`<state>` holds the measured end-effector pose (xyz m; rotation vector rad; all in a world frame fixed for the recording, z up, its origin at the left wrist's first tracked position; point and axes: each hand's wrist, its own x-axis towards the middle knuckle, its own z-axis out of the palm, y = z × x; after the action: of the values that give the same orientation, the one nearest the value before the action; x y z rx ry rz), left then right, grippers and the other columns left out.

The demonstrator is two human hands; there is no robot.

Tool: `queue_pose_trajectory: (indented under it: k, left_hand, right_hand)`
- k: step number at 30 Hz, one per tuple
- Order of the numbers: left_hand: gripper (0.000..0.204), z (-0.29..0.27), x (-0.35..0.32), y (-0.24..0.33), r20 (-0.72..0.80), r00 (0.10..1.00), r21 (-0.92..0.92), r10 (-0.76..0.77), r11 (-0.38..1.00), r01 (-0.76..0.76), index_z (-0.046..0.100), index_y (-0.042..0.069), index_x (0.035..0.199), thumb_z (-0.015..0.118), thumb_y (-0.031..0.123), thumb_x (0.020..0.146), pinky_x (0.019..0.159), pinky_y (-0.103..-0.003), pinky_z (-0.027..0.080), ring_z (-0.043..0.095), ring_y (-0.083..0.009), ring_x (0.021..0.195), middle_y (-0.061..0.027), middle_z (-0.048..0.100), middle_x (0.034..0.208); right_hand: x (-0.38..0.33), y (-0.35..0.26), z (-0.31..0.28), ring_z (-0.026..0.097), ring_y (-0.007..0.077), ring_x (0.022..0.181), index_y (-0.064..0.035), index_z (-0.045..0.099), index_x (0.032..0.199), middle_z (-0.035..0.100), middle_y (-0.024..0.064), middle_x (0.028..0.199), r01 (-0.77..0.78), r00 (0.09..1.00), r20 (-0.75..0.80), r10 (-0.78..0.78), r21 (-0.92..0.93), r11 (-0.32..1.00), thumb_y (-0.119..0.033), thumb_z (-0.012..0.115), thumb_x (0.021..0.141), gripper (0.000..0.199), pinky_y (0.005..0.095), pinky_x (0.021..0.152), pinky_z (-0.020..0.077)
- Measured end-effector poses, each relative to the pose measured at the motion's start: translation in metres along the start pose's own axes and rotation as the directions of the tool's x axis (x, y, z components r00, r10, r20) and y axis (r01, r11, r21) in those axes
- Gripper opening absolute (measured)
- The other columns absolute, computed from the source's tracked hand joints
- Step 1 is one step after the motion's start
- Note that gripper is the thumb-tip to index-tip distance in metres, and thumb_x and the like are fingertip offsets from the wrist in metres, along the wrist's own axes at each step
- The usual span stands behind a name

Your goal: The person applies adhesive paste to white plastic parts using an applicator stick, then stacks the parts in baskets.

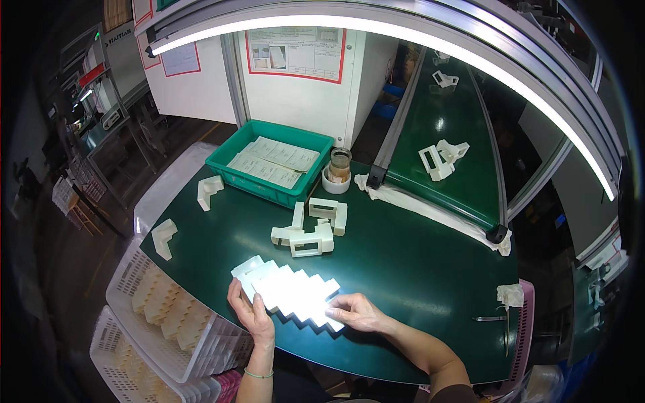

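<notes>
Both forearms come up from the lower edge, bare to the elbow. The left hand (pixel 252 312) stands on its outer edge, palm turned toward the right, fingers straight and together, thumb up; a thin green band circles its wrist. The right hand (pixel 356 312) lies lower and flatter, palm down, fingers stretched leftward toward the other, its forearm angling in from the lower right. Neither hand closes into a grip.
</notes>
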<state>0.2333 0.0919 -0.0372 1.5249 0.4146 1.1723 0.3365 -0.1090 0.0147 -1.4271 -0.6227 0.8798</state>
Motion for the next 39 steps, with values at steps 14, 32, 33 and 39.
queue_pose_trajectory:
  k: [14, 32, 33, 39]
  left_hand:
    - [0.041, -0.002, 0.000, 0.000, 0.001, 1.000, 0.007, -0.003, 1.000, 0.003, 0.035, -0.003, 0.123, 0.044, -0.001, 0.083, 0.110, -0.042, 0.024, 0.033, -0.0287, 0.127, -0.0164, 0.031, 0.132]
    - [0.039, -0.002, 0.001, -0.005, -0.001, 1.000, 0.005, 0.019, 1.000, -0.019, 0.036, -0.002, 0.121, 0.044, -0.003, 0.083, 0.110, -0.041, 0.025, 0.035, -0.0287, 0.125, -0.0169, 0.032, 0.131]
    - [0.040, -0.001, 0.001, -0.005, 0.005, 1.000, -0.002, 0.020, 1.000, -0.020, 0.035, -0.002, 0.121, 0.044, -0.003, 0.083, 0.110, -0.041, 0.025, 0.035, -0.0286, 0.125, -0.0168, 0.032, 0.131]
    - [0.039, -0.003, 0.000, -0.004, -0.039, 0.999, 0.128, -0.011, 0.992, 0.016, 0.036, -0.002, 0.122, 0.046, 0.000, 0.084, 0.106, -0.039, 0.029, 0.039, -0.0260, 0.120, -0.0164, 0.034, 0.130]
  right_hand:
    - [0.122, 0.006, -0.089, 0.053, 0.0339, 0.086, -0.0111, 0.056, 0.104, 0.051, 0.0156, 0.094, -0.153, 0.762, -0.234, -0.604, -0.971, 0.183, -0.018, 0.066, 0.078, 0.029, 0.0439, 0.074, 0.0454]
    - [-0.020, -0.002, -0.113, 0.057, 0.0153, 0.087, -0.0032, 0.063, 0.084, 0.060, 0.0050, 0.091, 0.139, 0.976, -0.100, -0.192, -0.385, 0.912, 0.003, 0.063, 0.069, 0.017, 0.0279, 0.080, 0.0440]
    - [-0.017, -0.002, -0.097, 0.057, 0.0163, 0.089, -0.0035, 0.062, 0.087, 0.060, 0.0058, 0.093, 0.206, 0.974, 0.000, -0.226, -0.408, 0.890, 0.003, 0.063, 0.070, 0.018, 0.0285, 0.081, 0.0437]
    - [0.006, 0.007, -0.026, 0.056, 0.0269, 0.097, -0.0031, 0.060, 0.087, 0.057, 0.0130, 0.102, 0.345, 0.934, 0.094, -0.344, -0.479, 0.807, 0.004, 0.066, 0.069, 0.020, 0.0343, 0.084, 0.0464]
